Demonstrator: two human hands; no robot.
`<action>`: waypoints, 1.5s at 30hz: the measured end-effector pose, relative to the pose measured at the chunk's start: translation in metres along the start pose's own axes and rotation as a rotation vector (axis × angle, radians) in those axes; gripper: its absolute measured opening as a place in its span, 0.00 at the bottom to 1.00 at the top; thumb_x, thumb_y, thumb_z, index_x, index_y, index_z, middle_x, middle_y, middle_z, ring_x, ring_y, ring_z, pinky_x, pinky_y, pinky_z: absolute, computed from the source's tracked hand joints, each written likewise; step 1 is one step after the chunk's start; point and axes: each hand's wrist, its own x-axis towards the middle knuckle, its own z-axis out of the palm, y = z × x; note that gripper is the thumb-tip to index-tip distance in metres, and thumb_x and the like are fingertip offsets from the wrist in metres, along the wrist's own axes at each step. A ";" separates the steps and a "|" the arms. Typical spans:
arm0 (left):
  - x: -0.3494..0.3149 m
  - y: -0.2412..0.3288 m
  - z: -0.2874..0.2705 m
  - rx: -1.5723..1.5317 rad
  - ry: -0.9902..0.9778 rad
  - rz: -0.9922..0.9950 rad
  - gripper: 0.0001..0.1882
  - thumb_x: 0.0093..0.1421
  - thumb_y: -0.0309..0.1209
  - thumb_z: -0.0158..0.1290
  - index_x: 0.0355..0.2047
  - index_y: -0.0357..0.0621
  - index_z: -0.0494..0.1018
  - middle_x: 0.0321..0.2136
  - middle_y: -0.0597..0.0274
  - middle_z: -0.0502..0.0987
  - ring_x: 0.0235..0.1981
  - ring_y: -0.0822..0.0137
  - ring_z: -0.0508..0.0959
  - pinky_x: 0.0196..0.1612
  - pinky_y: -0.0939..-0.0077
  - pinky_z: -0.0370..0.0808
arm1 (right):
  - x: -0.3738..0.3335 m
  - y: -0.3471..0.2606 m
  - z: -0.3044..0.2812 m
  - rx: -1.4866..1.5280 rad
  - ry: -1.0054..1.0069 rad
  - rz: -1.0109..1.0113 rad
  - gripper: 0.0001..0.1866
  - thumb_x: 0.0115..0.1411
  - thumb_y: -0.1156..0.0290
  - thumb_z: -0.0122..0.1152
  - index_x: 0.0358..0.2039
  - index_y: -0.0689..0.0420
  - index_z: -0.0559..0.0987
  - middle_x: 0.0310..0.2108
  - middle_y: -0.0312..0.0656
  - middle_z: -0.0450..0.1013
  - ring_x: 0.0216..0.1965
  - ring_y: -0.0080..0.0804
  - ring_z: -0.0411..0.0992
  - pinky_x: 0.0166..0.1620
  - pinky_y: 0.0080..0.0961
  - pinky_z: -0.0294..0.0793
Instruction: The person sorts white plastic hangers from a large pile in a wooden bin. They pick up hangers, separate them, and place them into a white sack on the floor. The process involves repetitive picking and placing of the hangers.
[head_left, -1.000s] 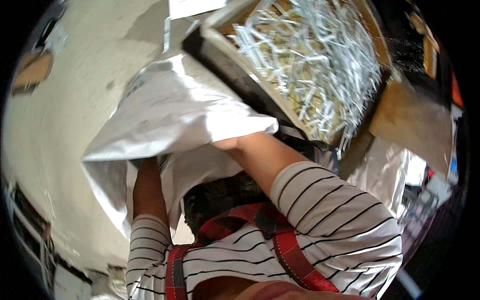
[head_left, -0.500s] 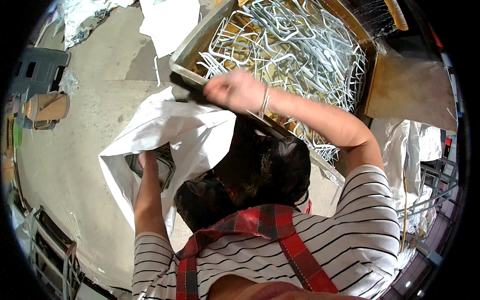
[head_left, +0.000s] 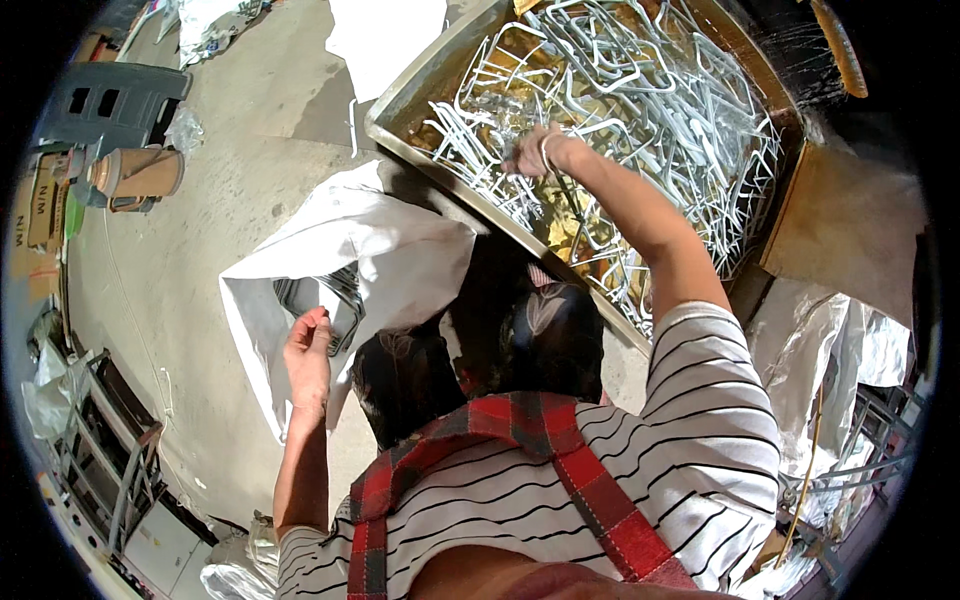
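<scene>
Right hand [head_left: 545,150]: over the pale bent rods [head_left: 690,120] in the metal tray [head_left: 440,183], the nearer hand to them; grip blurred, whether clamped on any cannot be told; most rods rightward, long axes crossing. Left hand [head_left: 308,350]: fingers bent, hold unclear, at white sack [head_left: 400,240], dark bent pieces [head_left: 345,295] inside

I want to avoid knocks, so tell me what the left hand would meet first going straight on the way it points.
Probably the dark bent pieces inside the open white sack, just beyond the left hand's fingertips; how deep they lie is unclear.
</scene>
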 end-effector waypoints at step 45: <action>-0.017 0.155 0.180 -0.825 -0.562 -0.121 0.10 0.56 0.27 0.48 0.38 0.39 0.70 0.34 0.64 0.73 0.36 0.73 0.72 0.40 0.81 0.68 | 0.010 0.081 -0.091 -0.735 0.256 -0.314 0.10 0.48 0.66 0.54 0.33 0.48 0.74 0.47 0.38 0.64 0.49 0.35 0.62 0.49 0.36 0.62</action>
